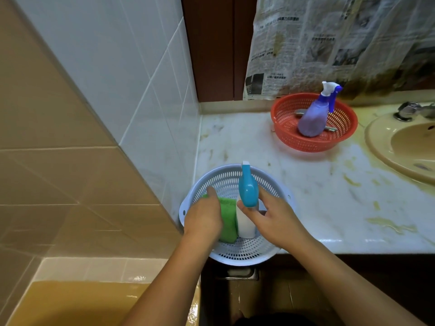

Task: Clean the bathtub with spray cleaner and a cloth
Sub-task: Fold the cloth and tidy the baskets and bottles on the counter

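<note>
Left hand (204, 216) grips the cloth (229, 223); right hand (273, 216) pinches the spray bottle (247, 191). At lower centre, their basket (244, 255) overhangs the table (306, 196); pressing down could tip it off.

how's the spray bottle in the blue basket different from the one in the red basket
The white bottle in the blue basket has a turquoise head; the purple bottle in the red basket has a white head with a blue trigger. The white bottle stands roughly upright, the right hand curled round its neck; the purple bottle leans, untouched. Both are sprayers in perforated baskets.
</note>
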`<move>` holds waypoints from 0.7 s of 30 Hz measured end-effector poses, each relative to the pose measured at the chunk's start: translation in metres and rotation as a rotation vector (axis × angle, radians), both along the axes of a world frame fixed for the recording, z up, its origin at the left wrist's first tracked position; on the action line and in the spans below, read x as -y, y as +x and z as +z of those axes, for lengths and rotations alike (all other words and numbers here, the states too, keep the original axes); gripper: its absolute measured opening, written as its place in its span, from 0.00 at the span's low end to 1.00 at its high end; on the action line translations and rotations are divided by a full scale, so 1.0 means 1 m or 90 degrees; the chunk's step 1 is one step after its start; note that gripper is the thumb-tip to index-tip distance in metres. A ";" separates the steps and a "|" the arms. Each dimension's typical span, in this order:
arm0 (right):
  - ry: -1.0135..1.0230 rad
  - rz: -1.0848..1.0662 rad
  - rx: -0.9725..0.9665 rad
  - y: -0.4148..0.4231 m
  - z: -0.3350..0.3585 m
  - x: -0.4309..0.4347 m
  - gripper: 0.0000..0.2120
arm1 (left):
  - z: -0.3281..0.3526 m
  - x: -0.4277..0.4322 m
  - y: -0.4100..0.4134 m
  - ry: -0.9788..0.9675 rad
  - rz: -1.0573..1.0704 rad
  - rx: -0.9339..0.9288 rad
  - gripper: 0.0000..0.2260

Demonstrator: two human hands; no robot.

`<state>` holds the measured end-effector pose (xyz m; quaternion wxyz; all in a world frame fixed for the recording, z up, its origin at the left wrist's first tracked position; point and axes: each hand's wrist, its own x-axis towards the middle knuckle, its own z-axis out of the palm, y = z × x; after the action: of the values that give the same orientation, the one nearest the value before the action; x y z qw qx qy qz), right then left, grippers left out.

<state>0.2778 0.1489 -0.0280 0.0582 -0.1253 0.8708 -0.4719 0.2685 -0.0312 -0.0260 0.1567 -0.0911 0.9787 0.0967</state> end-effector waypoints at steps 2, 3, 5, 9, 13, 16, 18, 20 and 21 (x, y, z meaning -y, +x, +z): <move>-0.002 0.002 -0.008 0.001 0.002 0.001 0.07 | -0.003 0.002 -0.001 -0.002 -0.004 -0.009 0.37; -0.001 0.004 -0.012 0.001 0.004 0.001 0.05 | -0.005 0.002 -0.001 0.000 -0.003 -0.014 0.37; 0.004 0.007 -0.018 0.002 0.006 0.002 0.04 | -0.007 -0.001 -0.002 0.005 0.001 -0.019 0.37; -0.003 0.011 -0.017 0.003 0.005 0.003 0.05 | -0.009 -0.008 -0.001 0.022 0.014 0.003 0.40; -0.006 0.012 -0.013 0.002 0.003 0.002 0.06 | -0.009 -0.005 -0.009 0.054 0.058 0.047 0.44; -0.005 0.010 -0.006 0.002 0.002 0.003 0.07 | -0.011 -0.004 -0.011 0.062 0.073 0.060 0.45; -0.004 0.011 -0.005 0.002 0.001 0.003 0.05 | -0.013 -0.006 -0.010 0.057 0.064 0.057 0.45; -0.004 0.009 -0.008 0.002 0.001 0.003 0.04 | -0.015 -0.009 -0.008 0.062 0.058 0.049 0.45; -0.005 0.008 -0.009 0.002 0.001 0.003 0.04 | -0.015 -0.010 -0.007 0.069 0.058 0.047 0.45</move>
<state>0.2799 0.1459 -0.0273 0.0545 -0.1342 0.8683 -0.4743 0.2610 -0.0217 -0.0410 0.1924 -0.1307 0.9604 0.1531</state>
